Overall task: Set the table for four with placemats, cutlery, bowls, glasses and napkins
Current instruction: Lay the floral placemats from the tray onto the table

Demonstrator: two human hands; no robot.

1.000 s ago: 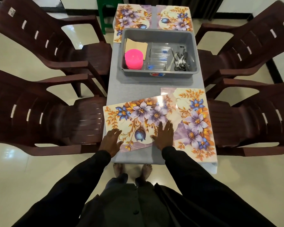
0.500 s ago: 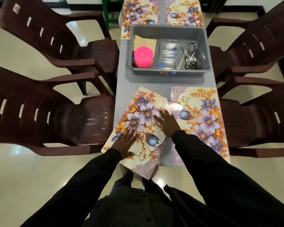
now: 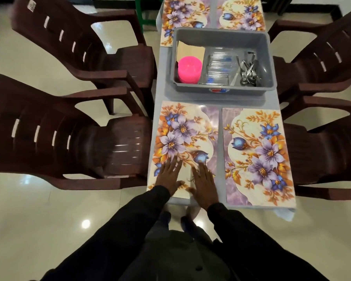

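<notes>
Four chairs (image 3: 69, 142) stand tight against a narrow counter (image 3: 211, 100), and the placemats run almost edge to edge on it. The main risk is a glossy mat sliding over the side under a sideways push. The near-left placemat (image 3: 182, 128) reaches the counter's left edge. The grey tub (image 3: 221, 35) appears to sit on the near ends of the far two mats, so dragging it could skew them.

The left hand (image 3: 168, 175) and right hand (image 3: 204, 185) press flat on the near-left placemat's near end. Their fingers are straight, side by side and slightly apart, gripping nothing.

Counted: four chairs, one counter, one tub and four placemats. In the tub are one stack of pink bowls (image 3: 189, 69), some clear glasses (image 3: 219, 67), a cutlery (image 3: 248, 72) bundle and tan napkins (image 3: 190, 51); I cannot tell how many of each.
</notes>
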